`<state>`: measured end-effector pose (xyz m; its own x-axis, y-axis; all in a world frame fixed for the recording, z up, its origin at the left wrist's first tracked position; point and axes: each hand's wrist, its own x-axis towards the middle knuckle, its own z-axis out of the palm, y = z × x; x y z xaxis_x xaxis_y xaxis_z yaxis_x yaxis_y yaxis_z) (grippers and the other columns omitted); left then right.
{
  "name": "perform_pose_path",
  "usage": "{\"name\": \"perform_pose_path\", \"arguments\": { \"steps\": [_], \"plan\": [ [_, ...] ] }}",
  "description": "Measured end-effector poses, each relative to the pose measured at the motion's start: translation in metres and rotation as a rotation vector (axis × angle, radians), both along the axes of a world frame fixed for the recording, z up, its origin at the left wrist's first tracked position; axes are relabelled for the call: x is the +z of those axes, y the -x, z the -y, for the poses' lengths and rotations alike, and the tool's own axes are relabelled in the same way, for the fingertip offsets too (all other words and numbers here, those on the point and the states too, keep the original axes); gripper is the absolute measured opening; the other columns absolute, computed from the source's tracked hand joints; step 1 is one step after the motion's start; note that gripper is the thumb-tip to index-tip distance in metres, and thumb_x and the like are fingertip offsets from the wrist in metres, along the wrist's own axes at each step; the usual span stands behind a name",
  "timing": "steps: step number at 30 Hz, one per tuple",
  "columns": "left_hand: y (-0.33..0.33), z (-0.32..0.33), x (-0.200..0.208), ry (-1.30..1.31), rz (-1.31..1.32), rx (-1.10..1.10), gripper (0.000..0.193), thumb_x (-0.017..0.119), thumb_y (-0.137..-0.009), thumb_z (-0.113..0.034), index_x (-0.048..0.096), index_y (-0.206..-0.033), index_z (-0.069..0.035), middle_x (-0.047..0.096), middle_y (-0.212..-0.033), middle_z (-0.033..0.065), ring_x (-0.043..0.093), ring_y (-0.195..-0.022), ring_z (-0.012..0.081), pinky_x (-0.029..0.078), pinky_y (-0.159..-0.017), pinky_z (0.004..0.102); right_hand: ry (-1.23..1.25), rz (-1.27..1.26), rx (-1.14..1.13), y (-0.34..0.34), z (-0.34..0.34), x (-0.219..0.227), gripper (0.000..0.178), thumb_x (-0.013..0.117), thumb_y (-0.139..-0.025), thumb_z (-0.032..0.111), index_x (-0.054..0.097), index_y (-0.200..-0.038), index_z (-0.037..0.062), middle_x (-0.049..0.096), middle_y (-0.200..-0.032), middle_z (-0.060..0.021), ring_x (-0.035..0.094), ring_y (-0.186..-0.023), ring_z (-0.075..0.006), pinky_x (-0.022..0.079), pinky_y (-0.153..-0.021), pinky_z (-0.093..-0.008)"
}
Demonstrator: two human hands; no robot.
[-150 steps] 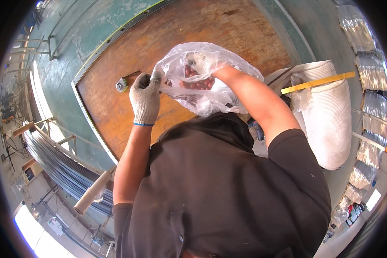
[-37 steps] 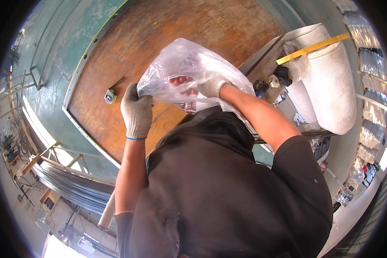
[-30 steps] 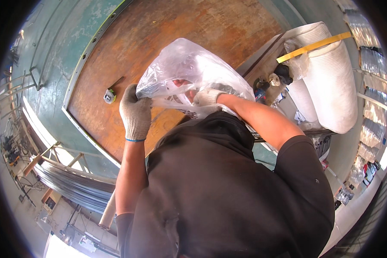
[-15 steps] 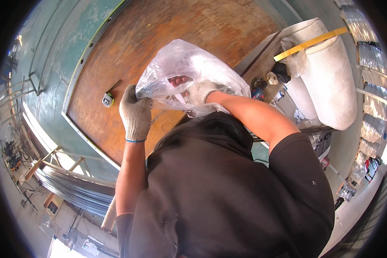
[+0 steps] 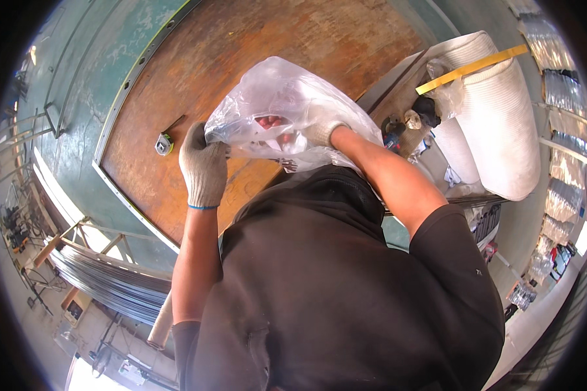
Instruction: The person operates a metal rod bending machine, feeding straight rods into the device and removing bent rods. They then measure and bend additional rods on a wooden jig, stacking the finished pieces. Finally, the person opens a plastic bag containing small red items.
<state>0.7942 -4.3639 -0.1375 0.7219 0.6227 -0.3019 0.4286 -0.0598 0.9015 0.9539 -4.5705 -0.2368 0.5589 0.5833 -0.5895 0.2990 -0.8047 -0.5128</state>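
A clear plastic bag (image 5: 274,85) is stretched out over the table in front of me. My left hand (image 5: 202,168), in a pale knit glove with dark fingers, pinches the bag's left edge. My right hand (image 5: 321,127), gloved too, reaches inside the bag's opening from the right. Plastic covers its fingers, so what they hold cannot be made out. Small reddish shapes (image 5: 269,122) show through the plastic left of that hand; their kind is unclear.
The bag is above a worn brown wooden tabletop (image 5: 293,32) with a metal edge. On it lies a tape measure (image 5: 164,144). To the right are large white ribbed rolls (image 5: 499,124), a yellow strip (image 5: 471,68) and a power tool (image 5: 392,133). Long thin rods (image 5: 111,277) lie at lower left.
My right hand has moved slightly right and deeper under the plastic, which covers more of the reddish shapes. My left hand keeps its grip on the bag's edge.
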Motion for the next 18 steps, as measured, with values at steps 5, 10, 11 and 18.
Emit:
{"name": "perform_pose_path", "arguments": {
  "steps": [5,10,11,18],
  "plan": [
    [-0.01,-0.01,-0.002,-0.029,-0.002,-0.036,0.007,0.066,-0.094,0.0,0.068,-0.101,0.0,0.065,-0.086,0.0005,0.058,-0.078,0.0084,0.049,-0.068,0.0266,-0.124,-0.006,-0.096,-0.01,0.02,-0.059,0.028,0.061,-0.106,0.028,0.08,-0.116,0.0101,0.077,-0.118,-0.0247,0.074,-0.11,-0.0418,0.057,-0.096,-0.0503],
    [-0.018,-0.004,-0.005,-0.002,0.041,-0.033,0.006,0.066,-0.093,0.001,0.067,-0.099,0.0,0.062,-0.085,-0.0004,0.056,-0.079,0.0079,0.048,-0.068,0.0266,0.059,0.219,0.134,0.001,0.016,-0.04,0.033,0.063,-0.104,0.038,0.081,-0.119,0.0137,0.078,-0.12,-0.0212,0.075,-0.113,-0.0383,0.057,-0.098,-0.0534],
    [-0.019,-0.002,-0.007,0.016,0.043,-0.032,0.006,0.066,-0.093,0.001,0.067,-0.098,-0.001,0.062,-0.086,-0.0005,0.056,-0.079,0.0079,0.048,-0.068,0.0266,0.032,0.264,0.179,0.003,0.017,-0.046,0.035,0.064,-0.104,0.04,0.081,-0.119,0.0139,0.078,-0.12,-0.0205,0.076,-0.113,-0.0374,0.057,-0.098,-0.0537],
    [-0.022,0.001,0.004,0.042,0.007,0.022,0.009,0.064,-0.094,0.0,0.069,-0.101,0.0,0.065,-0.088,0.0011,0.06,-0.078,0.0095,0.053,-0.068,0.0279,0.041,0.229,0.17,-0.002,0.006,-0.062,0.037,0.063,-0.103,0.039,0.081,-0.12,0.0108,0.08,-0.119,-0.018,0.077,-0.109,-0.0348,0.058,-0.095,-0.0506]
  ]
}}
